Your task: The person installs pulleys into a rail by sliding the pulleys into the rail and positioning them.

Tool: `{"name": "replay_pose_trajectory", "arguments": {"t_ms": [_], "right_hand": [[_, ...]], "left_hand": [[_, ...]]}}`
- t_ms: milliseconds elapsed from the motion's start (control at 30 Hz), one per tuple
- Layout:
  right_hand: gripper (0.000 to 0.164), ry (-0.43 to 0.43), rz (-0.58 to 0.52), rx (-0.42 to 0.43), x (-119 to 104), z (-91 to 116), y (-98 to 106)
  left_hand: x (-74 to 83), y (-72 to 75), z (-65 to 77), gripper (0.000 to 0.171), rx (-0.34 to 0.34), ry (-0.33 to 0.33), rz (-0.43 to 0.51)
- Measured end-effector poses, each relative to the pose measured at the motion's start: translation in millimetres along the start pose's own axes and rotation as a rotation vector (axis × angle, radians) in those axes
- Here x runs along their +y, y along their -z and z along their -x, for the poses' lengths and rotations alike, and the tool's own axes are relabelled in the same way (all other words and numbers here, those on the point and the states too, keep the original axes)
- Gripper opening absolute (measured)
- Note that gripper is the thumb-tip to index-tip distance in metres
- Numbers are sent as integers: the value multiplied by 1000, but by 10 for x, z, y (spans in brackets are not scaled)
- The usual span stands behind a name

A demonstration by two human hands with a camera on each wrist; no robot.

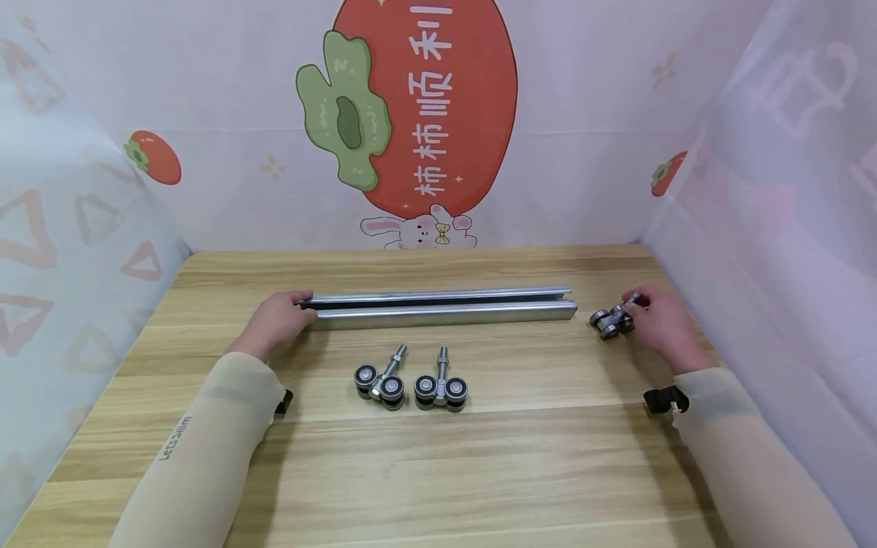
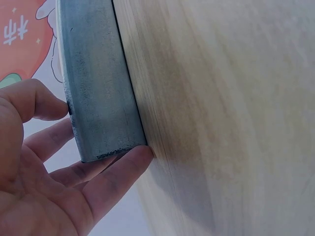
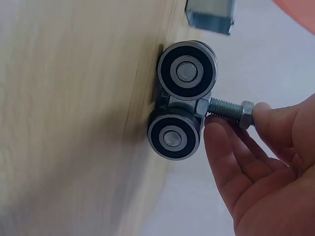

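A long metal track with a slot along its top lies across the table. At its left end is my left hand; the left wrist view shows the thumb at the track's upper edge and fingers curled around its end. My right hand pinches the threaded bolt of a roller just off the track's right end. In the right wrist view, this roller has ball-bearing wheels and nuts on the bolt, and its wheels are close against the wood.
Two more bolt rollers, a left one and a right one, lie in front of the track with their bolts pointing away from me. Printed cloth hangs behind the wooden table and along both sides.
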State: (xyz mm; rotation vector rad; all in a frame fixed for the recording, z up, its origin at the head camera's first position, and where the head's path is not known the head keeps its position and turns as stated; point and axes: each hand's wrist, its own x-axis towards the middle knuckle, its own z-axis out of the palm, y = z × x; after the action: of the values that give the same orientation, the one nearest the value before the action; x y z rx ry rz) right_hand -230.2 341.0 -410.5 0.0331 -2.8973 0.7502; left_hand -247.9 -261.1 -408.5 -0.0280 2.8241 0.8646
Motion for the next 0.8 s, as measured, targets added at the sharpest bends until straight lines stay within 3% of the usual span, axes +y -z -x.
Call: {"name": "replay_pose_trajectory", "arguments": {"t_ms": [500, 800], "right_hand": [[34, -126, -18, -22, 194, -77, 123], [31, -118, -11, 14, 209, -130, 110]], "left_hand": [[19, 11, 29, 56, -8, -4, -1], [20, 14, 36, 57, -14, 4, 6]]}}
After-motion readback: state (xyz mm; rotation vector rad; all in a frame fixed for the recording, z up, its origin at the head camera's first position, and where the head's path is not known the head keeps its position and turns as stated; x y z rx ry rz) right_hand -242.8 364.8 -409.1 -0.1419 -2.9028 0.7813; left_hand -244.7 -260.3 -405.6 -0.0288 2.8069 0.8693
